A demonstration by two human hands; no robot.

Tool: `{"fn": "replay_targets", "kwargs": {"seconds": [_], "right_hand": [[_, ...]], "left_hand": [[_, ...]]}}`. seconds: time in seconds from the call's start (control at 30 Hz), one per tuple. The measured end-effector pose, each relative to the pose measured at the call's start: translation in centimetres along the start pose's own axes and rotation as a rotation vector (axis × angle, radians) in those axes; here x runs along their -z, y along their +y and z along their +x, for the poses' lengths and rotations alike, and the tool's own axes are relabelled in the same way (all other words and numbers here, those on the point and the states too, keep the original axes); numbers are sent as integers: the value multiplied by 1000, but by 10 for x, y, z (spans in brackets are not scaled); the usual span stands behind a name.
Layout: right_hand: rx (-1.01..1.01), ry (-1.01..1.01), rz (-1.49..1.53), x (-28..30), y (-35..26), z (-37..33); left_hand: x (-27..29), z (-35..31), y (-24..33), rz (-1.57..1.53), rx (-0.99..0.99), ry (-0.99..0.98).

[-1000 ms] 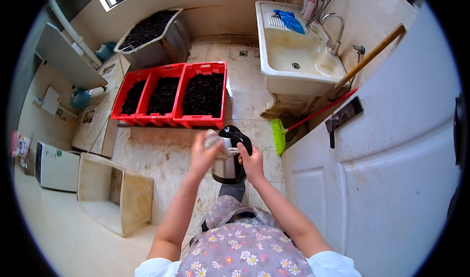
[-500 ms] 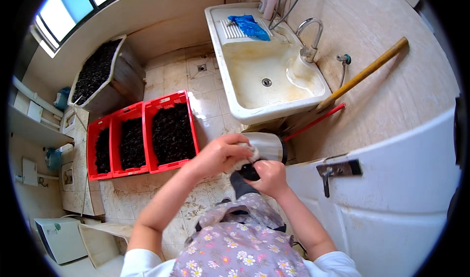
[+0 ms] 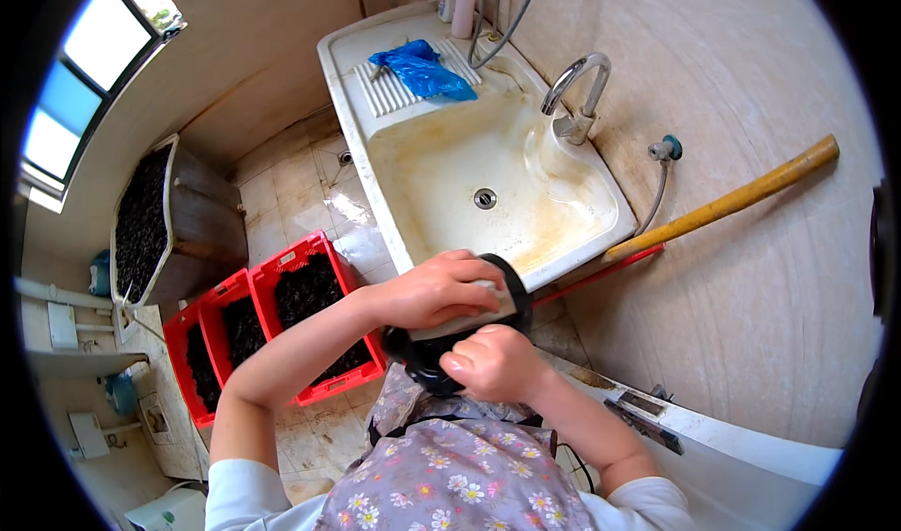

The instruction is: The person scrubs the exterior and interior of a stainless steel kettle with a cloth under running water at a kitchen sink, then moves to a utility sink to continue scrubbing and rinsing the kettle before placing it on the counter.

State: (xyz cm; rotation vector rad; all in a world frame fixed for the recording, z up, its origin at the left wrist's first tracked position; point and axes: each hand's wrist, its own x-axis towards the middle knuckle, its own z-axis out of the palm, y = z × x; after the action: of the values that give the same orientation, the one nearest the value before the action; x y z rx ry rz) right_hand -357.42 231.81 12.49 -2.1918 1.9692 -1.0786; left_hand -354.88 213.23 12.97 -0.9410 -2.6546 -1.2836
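A silver and black vessel, by its look an electric kettle (image 3: 429, 351), lies tilted between my hands in front of the sink's near edge. My right hand (image 3: 493, 362) is closed on its black handle part, with the thumb pointing left. Across the silver side lies my left hand (image 3: 441, 292), fingers bent and pressing a pale cloth (image 3: 487, 286) against the metal. Most of the cloth is hidden under those fingers. A black rim rings the kettle's far end.
The white sink (image 3: 450, 169) has a chrome faucet (image 3: 587, 99) and a blue plastic bag (image 3: 427, 69) on its ribbed board. A wooden handle (image 3: 751, 193) leans at right above a white door (image 3: 694, 428). Red crates (image 3: 314, 240) of dark material stand left, near a large bin (image 3: 202, 216).
My view has turned, and the sink now appears closer. The kettle has come up and tilted, its black rim now towards the sink. My left hand has moved onto its silver side.
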Motion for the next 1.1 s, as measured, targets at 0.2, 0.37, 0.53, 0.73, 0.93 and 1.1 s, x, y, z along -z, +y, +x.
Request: {"fn": "replay_targets", "kwargs": {"seconds": [0.2, 0.37, 0.53, 0.73, 0.93, 1.1], "right_hand": [[19, 36, 10, -20, 48, 59], [12, -73, -159, -34, 82, 89], [-57, -205, -315, -51, 114, 119], [-151, -263, -312, -61, 132, 128], [-234, -247, -323, -68, 126, 125], [-297, -140, -291, -52, 139, 118]], "left_hand": [[27, 44, -108, -110, -25, -195], [79, 29, -163, -389, 85, -209], [73, 54, -181, -365, -267, -286], [68, 82, -233, -379, -150, -383], [91, 107, -225, -262, -15, -285], [62, 105, -215, -445, -371, -395]]}}
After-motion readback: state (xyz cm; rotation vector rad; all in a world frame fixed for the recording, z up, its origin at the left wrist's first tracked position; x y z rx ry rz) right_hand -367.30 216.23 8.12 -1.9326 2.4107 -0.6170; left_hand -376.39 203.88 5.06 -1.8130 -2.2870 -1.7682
